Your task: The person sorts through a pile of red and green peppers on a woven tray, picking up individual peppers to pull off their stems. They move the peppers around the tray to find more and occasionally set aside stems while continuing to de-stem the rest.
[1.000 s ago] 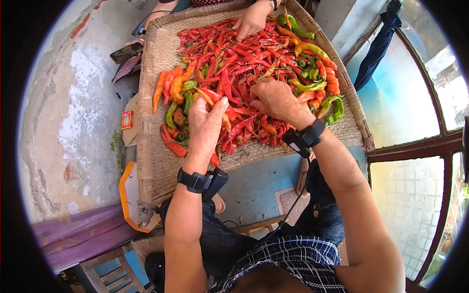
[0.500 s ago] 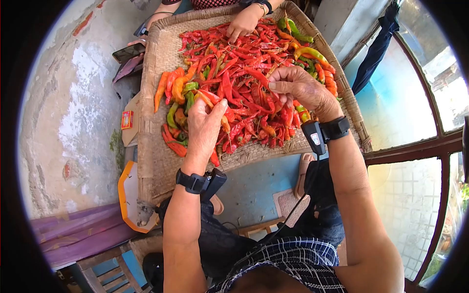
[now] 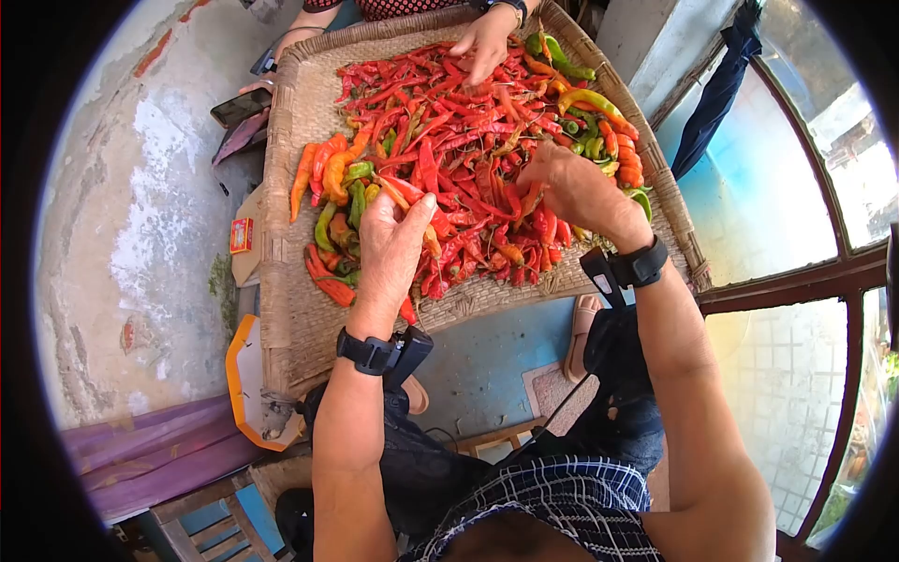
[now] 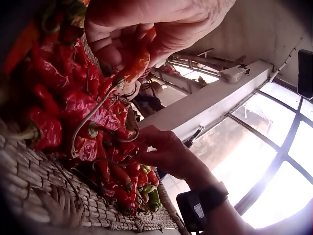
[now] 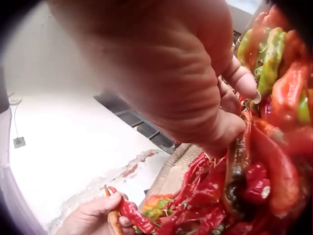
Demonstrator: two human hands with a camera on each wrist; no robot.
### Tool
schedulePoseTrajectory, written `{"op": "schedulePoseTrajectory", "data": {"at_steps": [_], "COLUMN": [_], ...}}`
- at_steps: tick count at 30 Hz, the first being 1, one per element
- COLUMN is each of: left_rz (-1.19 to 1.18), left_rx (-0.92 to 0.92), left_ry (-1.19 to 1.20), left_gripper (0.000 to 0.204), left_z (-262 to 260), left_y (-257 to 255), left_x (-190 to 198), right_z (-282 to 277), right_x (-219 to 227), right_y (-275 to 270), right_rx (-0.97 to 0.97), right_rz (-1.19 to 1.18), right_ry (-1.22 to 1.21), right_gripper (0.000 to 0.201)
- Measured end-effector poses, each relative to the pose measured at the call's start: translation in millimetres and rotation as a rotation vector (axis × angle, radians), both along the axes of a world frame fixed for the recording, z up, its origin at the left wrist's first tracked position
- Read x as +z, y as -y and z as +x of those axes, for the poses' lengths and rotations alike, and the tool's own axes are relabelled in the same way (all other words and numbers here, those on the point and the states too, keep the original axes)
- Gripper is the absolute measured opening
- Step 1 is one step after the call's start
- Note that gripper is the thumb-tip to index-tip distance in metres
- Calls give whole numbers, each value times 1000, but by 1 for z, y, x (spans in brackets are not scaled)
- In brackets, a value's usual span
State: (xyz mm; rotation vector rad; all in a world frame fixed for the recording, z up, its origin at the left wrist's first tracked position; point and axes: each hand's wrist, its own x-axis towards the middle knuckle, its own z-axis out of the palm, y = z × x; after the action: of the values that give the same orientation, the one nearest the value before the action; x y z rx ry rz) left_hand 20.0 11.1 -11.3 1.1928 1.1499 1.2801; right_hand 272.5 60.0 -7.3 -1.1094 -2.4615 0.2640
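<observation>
A woven tray (image 3: 290, 309) holds a heap of red chillies (image 3: 459, 122), with orange and green ones (image 3: 328, 169) at its left and right sides. My left hand (image 3: 410, 204) stays at the heap's near left and grips a few red-orange chillies (image 3: 405, 190); the left wrist view shows one orange-red chilli (image 4: 134, 63) curled in its fingers (image 4: 112, 46). My right hand (image 3: 536, 185) is over the heap's right part, and its thumb and fingers (image 5: 230, 129) pinch a dark red chilli (image 5: 237, 161). Both hands appear again in the wrist views: left hand (image 5: 93, 215), right hand (image 4: 164, 149).
Another person's hand (image 3: 487, 42) rests on the chillies at the tray's far edge. A phone (image 3: 239, 108) and a small red box (image 3: 242, 234) lie on the ground left of the tray. A window frame (image 3: 787, 281) stands at the right.
My right hand lifted off the heap with curled fingers, then came back down onto the chillies slightly further right. My left hand kept its grip and place.
</observation>
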Motion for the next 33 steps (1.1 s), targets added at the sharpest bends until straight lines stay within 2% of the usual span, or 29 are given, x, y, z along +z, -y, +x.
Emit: {"op": "schedulePoseTrajectory", "data": {"at_steps": [5,8,13,15,16,18,19,22,23,25,26,27,29,30,31,33], "left_rz": [-10,-11,-2,2,6,10,15,14,23,24,18,13,12,13,4,-6], "left_rx": [3,17,17,16,15,16,8,5,13,20,19,21,22,25,32,38], "left_ry": [-63,-74,-92,-82,-93,-106,-101,-116,-135,-124,-115,-117,-96,-96,-109,-122], "left_gripper": [11,12,12,12,12,12,12,13,13,13,14,14,14,14,15,15], "left_z": [1,0,1,1,1,0,0,0,0,-1,-1,-1,-2,-2,-2,-2], "left_y": [2,2,1,0,0,-1,-1,2,2,1,1,2,0,-1,-1,-1], "left_x": [2,2,0,0,-3,-3,-1,-3,-2,-1,-1,-1,1,2,3,3], "right_z": [0,1,2,-3,-6,-10,-10,-9,-10,-17,-19,-21,-23,-25,-25,-28], "right_x": [-1,11,21,25,26,26,26,28,33,48,37,31,21,16,8,1], "right_y": [8,12,18,21,22,24,24,16,12,7,-5,-14,-28,-25,-23,-13], "right_rx": [-82,-94,-193,-121,-120,-137,-136,86,89,-54,-125,-124,-267,-265,-264,84], "right_rz": [40,208,244,-57,-56,-577,-579,-772,-770,-806,-672,-677,-265,-258,-258,-102], "right_ry": [96,45,-31,-291,-291,-411,-412,-257,-253,-477,-732,-734,-712,-524,-524,-132], "right_gripper": [18,14,11,9,9,18,18,22,22,25,25,25,28,31,31,29]}}
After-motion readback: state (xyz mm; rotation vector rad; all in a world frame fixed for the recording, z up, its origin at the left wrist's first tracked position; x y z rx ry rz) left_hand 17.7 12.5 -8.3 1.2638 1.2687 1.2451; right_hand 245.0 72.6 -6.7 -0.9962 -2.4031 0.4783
